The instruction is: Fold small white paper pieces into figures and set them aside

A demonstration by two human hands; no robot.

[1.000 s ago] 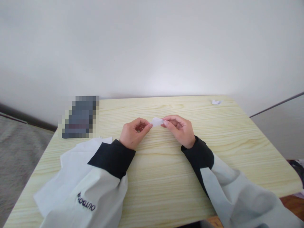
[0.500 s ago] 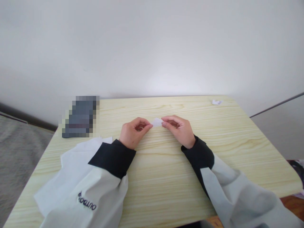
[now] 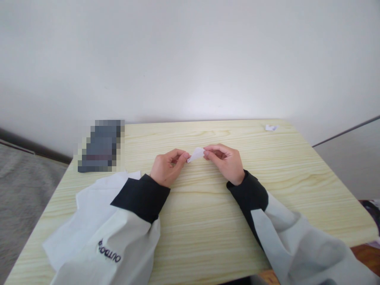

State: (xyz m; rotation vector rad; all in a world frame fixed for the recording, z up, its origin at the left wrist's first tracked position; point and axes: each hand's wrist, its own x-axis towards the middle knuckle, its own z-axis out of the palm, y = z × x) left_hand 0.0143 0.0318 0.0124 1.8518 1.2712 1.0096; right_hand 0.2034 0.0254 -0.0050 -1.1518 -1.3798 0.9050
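Between my two hands is a small piece of white paper [image 3: 196,154], bent so that it narrows toward its left end. My left hand [image 3: 170,166] pinches that left end between thumb and fingers. The right edge of the paper sits in the pinch of my right hand [image 3: 225,161]. Both hands are over the middle of the table. Larger white sheets of paper [image 3: 89,206] lie at the left, partly under my left sleeve.
The table [image 3: 204,237] has a pale wood grain and stands against a white wall [image 3: 190,59]. A dark, pixelated flat object [image 3: 101,146] lies at the back left. A small crumpled paper scrap [image 3: 271,128] rests near the back right corner.
The small paper has turned from lying fairly flat to a tilted, twisted shape with its left end lower. My left fingers have shifted slightly; my right hand has barely moved.
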